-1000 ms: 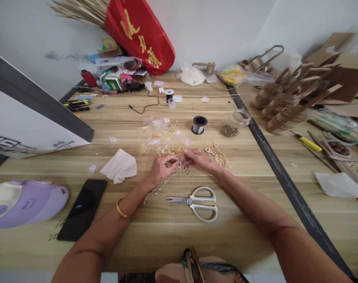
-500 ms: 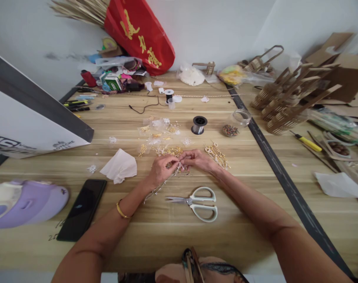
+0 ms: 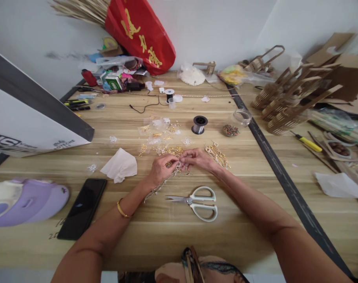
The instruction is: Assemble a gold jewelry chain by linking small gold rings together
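Gold chain (image 3: pixel 159 187) pinched between fingers of left hand (image 3: pixel 161 169) and right hand (image 3: pixel 198 159)

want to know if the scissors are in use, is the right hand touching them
Apart. The head view shows bare table between the right hand, which pinches a gold chain, and the scissors lying flat nearer the person.

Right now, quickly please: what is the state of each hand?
Left hand: closed, pinching a gold chain.
Right hand: closed, fingertips pinching the same chain at its upper end.
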`<state>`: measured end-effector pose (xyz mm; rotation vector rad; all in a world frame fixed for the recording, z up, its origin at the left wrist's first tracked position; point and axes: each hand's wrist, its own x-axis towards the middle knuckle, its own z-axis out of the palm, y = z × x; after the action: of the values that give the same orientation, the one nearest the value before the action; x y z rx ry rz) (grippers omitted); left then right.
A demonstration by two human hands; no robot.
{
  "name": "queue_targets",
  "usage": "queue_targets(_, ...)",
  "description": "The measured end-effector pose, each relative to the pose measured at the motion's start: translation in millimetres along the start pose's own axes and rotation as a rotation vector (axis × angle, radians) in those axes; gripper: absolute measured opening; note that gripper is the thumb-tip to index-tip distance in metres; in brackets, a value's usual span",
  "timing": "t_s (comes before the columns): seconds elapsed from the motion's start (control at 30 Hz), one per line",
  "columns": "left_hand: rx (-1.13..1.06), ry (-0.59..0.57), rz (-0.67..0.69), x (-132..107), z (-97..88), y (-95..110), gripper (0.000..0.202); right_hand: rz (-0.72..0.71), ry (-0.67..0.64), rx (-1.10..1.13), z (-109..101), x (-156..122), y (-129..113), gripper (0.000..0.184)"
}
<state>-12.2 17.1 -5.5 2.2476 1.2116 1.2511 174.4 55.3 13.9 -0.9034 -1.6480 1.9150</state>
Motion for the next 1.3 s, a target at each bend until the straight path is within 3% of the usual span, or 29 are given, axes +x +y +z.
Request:
queue_targets(0.33, -0.128, -0.073, -0.279, 3, -3.2, 6, 0.008, -0.002, -0.015, -0.003, -3, 3, 6, 0.021)
queue_targets(0.93, -0.268, -0.103, -0.417, 8, -8.1, 13, 0.013, -0.025, 0.005, -0.084, -3, 0, 0, 0.028)
queue_targets(1.3, -0.368, -0.157, -0.481, 7, -7.1, 8, 0.019, -0.174, 0.107, -0.304, -2, 0, -2, 0.022)
